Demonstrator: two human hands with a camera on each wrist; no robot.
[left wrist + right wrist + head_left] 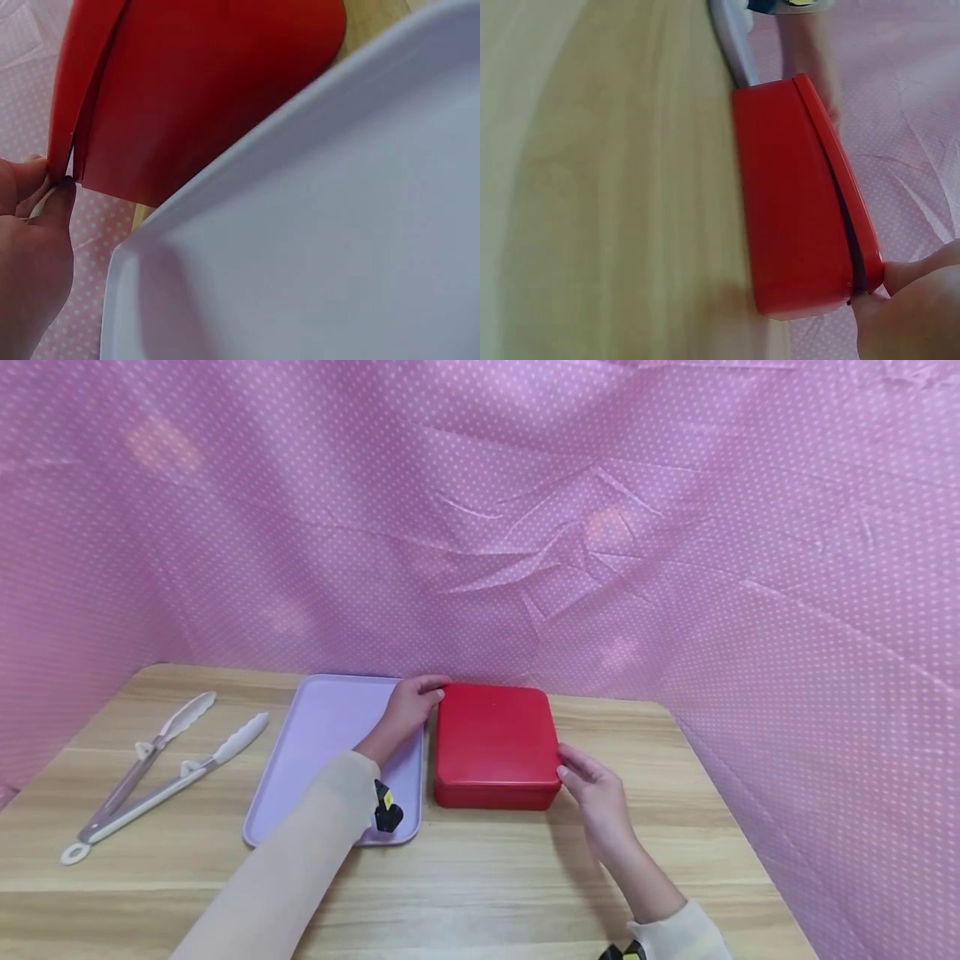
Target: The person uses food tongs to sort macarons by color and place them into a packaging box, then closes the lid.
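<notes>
A square red box (491, 797) with a red lid (497, 735) stands on the wooden table, right of a lilac tray (337, 718). My left hand (405, 714) reaches over the tray and pinches the lid at its back left corner. At the lid's right edge, my right hand (600, 793) pinches it between thumb and fingers. Both wrist views show a narrow dark gap between the lid (836, 165) and the box body (791, 210), widest near the right fingers (900, 277). What lies inside the box is hidden.
Tongs (161, 787) with pale scalloped tips lie spread apart at the left of the table (480, 877). Pink dotted cloth (480, 568) hangs close behind the box and along both sides.
</notes>
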